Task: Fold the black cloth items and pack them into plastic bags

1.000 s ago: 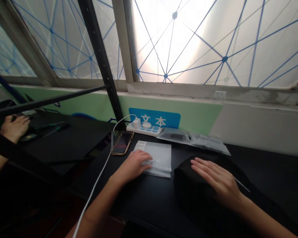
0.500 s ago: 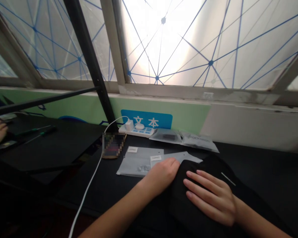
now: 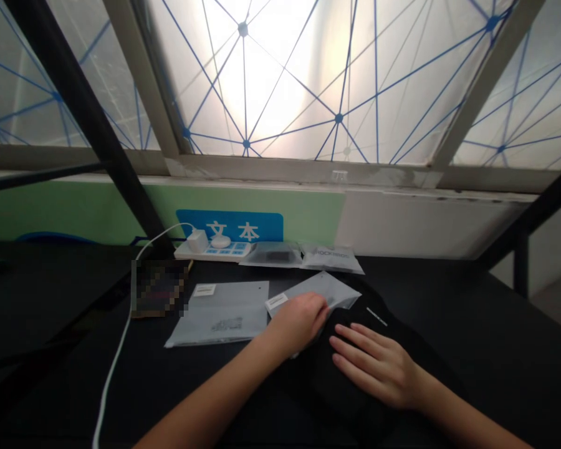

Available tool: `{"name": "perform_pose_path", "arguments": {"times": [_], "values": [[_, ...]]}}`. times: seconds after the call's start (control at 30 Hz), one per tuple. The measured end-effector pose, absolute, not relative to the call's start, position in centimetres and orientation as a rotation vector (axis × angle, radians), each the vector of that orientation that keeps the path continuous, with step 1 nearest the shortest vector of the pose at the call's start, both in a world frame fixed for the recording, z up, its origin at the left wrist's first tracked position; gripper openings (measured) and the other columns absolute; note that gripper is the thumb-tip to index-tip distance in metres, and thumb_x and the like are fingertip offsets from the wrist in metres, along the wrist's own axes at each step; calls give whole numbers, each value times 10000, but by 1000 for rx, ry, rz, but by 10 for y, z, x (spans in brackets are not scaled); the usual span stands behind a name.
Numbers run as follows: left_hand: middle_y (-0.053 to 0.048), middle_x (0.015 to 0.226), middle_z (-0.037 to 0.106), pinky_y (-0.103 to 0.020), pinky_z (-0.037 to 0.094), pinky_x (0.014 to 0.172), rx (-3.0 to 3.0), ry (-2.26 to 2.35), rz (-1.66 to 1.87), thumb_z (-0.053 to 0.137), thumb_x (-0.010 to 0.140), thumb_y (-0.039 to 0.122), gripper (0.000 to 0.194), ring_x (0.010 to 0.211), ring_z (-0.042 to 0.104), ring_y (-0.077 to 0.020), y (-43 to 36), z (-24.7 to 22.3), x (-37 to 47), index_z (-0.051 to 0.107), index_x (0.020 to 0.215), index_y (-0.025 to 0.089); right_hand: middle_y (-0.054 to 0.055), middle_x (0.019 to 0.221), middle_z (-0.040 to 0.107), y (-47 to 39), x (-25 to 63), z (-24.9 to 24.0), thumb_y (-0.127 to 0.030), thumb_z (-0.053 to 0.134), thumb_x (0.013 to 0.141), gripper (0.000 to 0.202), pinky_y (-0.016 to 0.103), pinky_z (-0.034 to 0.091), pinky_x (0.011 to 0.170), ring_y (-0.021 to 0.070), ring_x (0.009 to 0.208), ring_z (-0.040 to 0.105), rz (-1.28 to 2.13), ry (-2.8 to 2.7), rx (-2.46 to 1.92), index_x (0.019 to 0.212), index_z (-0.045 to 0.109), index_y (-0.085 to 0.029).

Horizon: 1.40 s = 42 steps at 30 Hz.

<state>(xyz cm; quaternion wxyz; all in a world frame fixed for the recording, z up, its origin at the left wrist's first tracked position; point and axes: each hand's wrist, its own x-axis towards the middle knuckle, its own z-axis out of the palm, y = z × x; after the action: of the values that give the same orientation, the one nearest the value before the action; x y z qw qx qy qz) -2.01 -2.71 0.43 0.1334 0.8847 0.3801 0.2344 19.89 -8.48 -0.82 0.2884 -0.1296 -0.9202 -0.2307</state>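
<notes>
My left hand (image 3: 300,322) grips the near end of a frosted plastic bag (image 3: 318,289) with a white label, holding it against the edge of a black cloth (image 3: 355,399). My right hand (image 3: 376,365) lies flat on that black cloth, fingers spread and pointing left. A second frosted bag (image 3: 224,315) lies flat on the black table just left of my left hand.
A white power strip (image 3: 215,251) with a charger and white cable (image 3: 115,368) sits under the window. Two more bags (image 3: 303,255) lie beside it. A phone (image 3: 156,290) rests at the left. Black shelf posts (image 3: 88,125) stand left and right (image 3: 523,231).
The view has swung right. My left hand left the stack of bags and carried one bag to the black cloth; the other bag stays flat. My right hand stays on the cloth.
</notes>
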Motion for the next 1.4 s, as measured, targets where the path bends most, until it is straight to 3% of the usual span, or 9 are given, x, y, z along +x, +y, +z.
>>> {"name": "perform_pose_path", "arguments": {"times": [0.17,0.37,0.5,0.63,0.83,0.97,1.07,1.2,1.4], "values": [[-56,892,650,-316,485,798,2799,963,654,466,995,178,184,869,616,-212,-33,18,-19,606,876,176,140,1198,721,-83,192,-1,-87,456,983,288,433,510,1055,277,1247,603,-645,-2439,-402,1134,701,-104],[-67,974,648,-308,499,838,2703,906,687,422,1028,191,192,897,614,-194,-31,26,-19,605,972,168,227,1357,603,-72,197,-5,-63,402,970,340,456,545,985,331,1367,476,-605,-2340,-702,1153,684,-113],[-82,1059,656,-344,487,920,2628,930,735,463,989,147,156,1001,613,-214,-35,29,-26,604,1052,173,208,1278,653,-65,201,-10,-102,404,957,349,449,560,917,316,1244,579,-631,-2359,-748,1183,670,-119],[-80,1150,636,-401,439,986,2527,1079,856,552,894,128,245,1102,572,-246,-44,30,-49,584,1123,208,185,1240,666,-66,205,-9,-182,459,912,362,446,556,881,302,1143,614,-588,-2332,-808,1214,652,-131],[-69,1141,651,-435,399,919,2538,1212,765,590,868,198,240,1077,538,-270,-53,21,-59,608,1105,223,169,1200,643,-70,203,-2,-196,505,843,478,428,555,830,292,1015,632,-478,-2229,-884,1308,599,-140],[-84,1107,674,-456,364,898,2614,1317,797,550,827,119,227,1070,539,-284,-53,19,-46,611,1026,209,145,1150,636,-72,195,2,-159,495,825,531,407,553,810,274,967,633,-460,-2204,-889,1349,581,-168],[-89,1057,681,-466,349,903,2653,1382,870,525,804,87,210,1047,548,-285,-53,20,-41,596,969,196,157,1132,619,-73,191,3,-158,491,844,486,409,549,800,280,962,621,-525,-2218,-910,1317,604,-150],[-88,1048,687,-471,341,940,2681,1385,1022,492,881,131,125,1018,560,-271,-55,21,-40,578,942,197,161,1135,614,-71,188,6,-138,463,875,434,398,534,787,288,991,603,-650,-2221,-996,1271,638,-161],[-80,1093,685,-525,270,1103,2758,1406,1234,469,932,148,129,1041,569,-255,-57,16,-37,588,918,197,184,1136,609,-66,179,8,-142,454,920,292,393,505,759,313,1026,568,-732,-2259,-1052,1073,703,-153]]}}
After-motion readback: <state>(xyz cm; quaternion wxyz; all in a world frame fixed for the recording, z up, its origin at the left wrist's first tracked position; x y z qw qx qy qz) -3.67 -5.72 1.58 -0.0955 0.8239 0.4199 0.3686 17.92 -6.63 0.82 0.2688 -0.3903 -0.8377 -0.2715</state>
